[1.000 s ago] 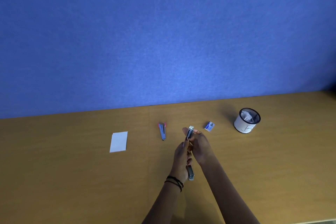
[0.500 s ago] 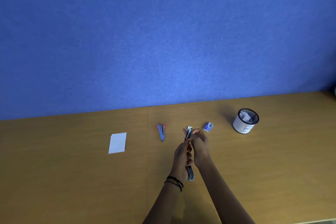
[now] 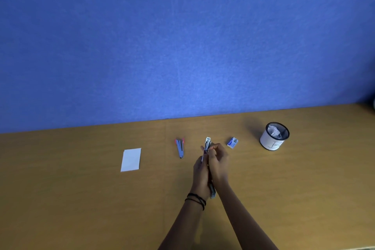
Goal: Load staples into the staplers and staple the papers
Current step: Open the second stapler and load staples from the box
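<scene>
Left hand (image 3: 200,172): fingers curled round the stapler (image 3: 207,144).
Right hand (image 3: 218,165): fingers pinch its upper end.
Hidden: stapler's middle, behind both hands.

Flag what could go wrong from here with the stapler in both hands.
1. The right hand pinches near the far end of the opened stapler; sprung parts could snap onto fingertips.
2. The left hand grips only its middle, so it may twist and a staple strip could misfeed. Whether staples are in is too small to tell.
</scene>
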`<move>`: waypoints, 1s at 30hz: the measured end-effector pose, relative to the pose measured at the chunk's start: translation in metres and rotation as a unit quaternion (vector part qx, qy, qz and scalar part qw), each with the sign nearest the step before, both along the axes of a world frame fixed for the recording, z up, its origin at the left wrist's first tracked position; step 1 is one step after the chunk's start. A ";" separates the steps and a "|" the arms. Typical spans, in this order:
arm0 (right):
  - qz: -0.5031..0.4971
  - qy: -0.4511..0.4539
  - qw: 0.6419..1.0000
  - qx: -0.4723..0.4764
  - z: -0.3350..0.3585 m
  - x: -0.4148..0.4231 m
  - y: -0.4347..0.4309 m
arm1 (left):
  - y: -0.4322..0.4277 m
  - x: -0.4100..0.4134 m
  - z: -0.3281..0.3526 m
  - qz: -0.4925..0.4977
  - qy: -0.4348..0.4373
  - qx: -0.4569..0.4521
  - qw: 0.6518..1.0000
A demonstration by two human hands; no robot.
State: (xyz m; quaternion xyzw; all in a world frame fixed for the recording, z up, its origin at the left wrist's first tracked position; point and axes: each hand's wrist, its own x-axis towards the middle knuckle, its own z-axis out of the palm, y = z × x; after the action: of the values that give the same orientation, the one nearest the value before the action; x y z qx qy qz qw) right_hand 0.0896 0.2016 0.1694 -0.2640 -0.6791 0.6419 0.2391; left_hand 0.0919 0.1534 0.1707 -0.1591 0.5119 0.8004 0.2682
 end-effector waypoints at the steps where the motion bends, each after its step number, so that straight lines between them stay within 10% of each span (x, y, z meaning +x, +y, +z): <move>1: 0.007 -0.002 1.000 0.026 -0.001 0.000 0.001 | -0.001 0.000 0.000 -0.003 -0.004 0.001 1.000; 11: 0.164 0.010 0.935 0.316 -0.004 0.003 0.027 | -0.011 -0.017 -0.013 -0.043 -0.025 -0.091 0.995; 30: 0.185 0.011 0.933 0.307 0.003 0.003 0.028 | -0.028 -0.026 -0.012 -0.134 0.085 -0.135 0.978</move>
State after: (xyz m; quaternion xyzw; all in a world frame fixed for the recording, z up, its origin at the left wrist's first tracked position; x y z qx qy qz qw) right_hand 0.0921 0.2295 0.1723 -0.0399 -0.8772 0.4377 0.1932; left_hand 0.0664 0.1259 0.1591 -0.0551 0.6528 0.6916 0.3041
